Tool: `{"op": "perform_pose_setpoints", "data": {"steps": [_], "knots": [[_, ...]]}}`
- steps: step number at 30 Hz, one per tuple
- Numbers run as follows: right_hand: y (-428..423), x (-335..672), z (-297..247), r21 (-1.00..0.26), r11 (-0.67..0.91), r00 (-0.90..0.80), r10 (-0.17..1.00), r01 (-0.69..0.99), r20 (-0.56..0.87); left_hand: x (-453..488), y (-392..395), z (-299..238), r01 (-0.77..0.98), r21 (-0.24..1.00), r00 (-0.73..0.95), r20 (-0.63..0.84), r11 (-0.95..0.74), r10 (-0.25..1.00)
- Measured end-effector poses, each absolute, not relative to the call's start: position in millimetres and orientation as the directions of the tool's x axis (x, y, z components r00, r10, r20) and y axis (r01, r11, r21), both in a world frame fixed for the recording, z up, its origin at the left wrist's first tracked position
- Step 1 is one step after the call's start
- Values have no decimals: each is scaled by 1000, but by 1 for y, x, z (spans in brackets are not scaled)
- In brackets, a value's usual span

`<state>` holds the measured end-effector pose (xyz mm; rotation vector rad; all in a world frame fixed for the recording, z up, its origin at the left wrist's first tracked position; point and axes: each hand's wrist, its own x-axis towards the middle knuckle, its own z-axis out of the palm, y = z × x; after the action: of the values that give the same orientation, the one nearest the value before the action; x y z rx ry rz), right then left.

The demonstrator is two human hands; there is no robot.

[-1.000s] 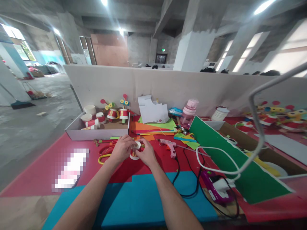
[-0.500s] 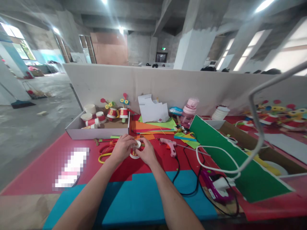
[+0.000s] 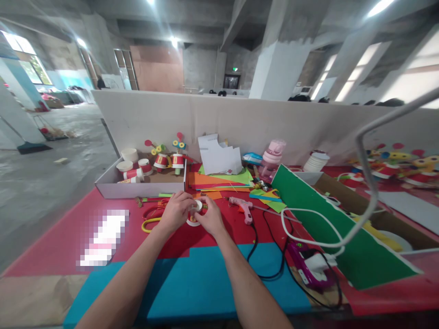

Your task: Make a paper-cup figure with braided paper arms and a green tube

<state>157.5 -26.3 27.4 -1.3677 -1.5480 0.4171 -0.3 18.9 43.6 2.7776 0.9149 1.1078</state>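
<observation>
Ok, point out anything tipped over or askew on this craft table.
In the white box, a red-banded cup lies on its side beside upright ones. The green sheet rests slanted against an open box.

Open over bare blue mat (image 3: 192, 283); blocked by scissors (image 3: 151, 223) beside left hand (image 3: 176, 212), glue gun (image 3: 242, 208) and cord (image 3: 254, 246) rightward, box (image 3: 137, 189) behind.

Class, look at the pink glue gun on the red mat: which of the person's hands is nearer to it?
Right. The right hand lies just left of the glue gun; the left hand is farther left, beyond the small cup.
</observation>
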Motion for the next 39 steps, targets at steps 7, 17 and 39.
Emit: {"op": "perform_pose_setpoints", "data": {"steps": [7,17,39], "knots": [[-26,157,26,-773,300,129,889,559,438,-4,12,43,531,234,511,678,-814,528],[-29,162,30,-691,318,126,851,649,510,-20,19,44,623,265,363,735,-736,572],[-22,191,33,-658,249,162,853,711,497,-26,28,36,634,278,341,737,-722,584]]}}
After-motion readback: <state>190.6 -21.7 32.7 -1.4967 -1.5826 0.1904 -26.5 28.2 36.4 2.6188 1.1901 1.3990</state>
